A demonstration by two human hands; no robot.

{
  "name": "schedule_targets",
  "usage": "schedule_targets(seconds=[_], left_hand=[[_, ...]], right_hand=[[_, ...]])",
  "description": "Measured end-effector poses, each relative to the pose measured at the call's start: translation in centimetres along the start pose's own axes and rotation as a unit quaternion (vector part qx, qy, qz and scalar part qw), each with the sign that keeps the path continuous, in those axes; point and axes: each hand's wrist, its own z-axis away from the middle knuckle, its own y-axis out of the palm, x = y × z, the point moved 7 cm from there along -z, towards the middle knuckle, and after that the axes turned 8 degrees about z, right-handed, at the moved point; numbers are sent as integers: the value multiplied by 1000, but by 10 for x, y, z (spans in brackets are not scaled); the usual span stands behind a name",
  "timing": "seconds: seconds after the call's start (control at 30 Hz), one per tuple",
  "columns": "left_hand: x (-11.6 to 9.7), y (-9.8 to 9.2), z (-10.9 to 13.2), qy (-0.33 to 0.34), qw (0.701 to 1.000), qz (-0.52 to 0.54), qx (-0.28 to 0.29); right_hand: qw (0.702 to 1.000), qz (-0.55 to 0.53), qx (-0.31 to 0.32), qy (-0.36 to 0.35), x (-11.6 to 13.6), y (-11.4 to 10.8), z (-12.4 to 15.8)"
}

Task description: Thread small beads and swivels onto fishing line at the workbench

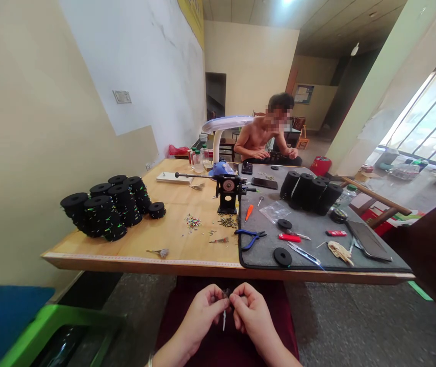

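Below the table's near edge, my left hand (207,308) and my right hand (251,310) meet fingertip to fingertip. Both pinch one small, thin item, dark at the top, between thumbs and forefingers. A narrow white strip (224,321) hangs down from between them; the item's kind is too small and covered to tell. On the table just ahead lie a small wispy bundle (160,253), a reddish thin bundle (220,240) and a pair of blue-handled pliers (250,238).
Black spools (101,209) with bright bits stand at left, more black spools (309,191) on the grey mat (259,255). A hand-cranked winder (228,193), coloured beads (193,221), scissors (305,254) and a phone (264,183) lie about. A person (265,137) sits across.
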Motion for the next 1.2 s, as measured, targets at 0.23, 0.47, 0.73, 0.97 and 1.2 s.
schedule_targets(seconds=[0.23, 0.47, 0.73, 0.97, 1.2], left_hand=[[-3, 2, 0, 27, 998, -54, -8], [-7, 4, 2, 40, 998, -51, -11], [-4, 5, -1, 55, 998, -40, 1], [-2, 6, -1, 44, 998, -33, 7], [-5, 7, 1, 23, 1000, -2, 8]], right_hand=[[999, 38, -18, -22, 3, -2, 0], [995, 80, -28, -46, 6, -4, 1], [991, 108, -35, -68, 12, -6, 1], [993, 92, -37, -64, 8, -6, 0], [996, 69, -39, -51, 7, -8, -1]])
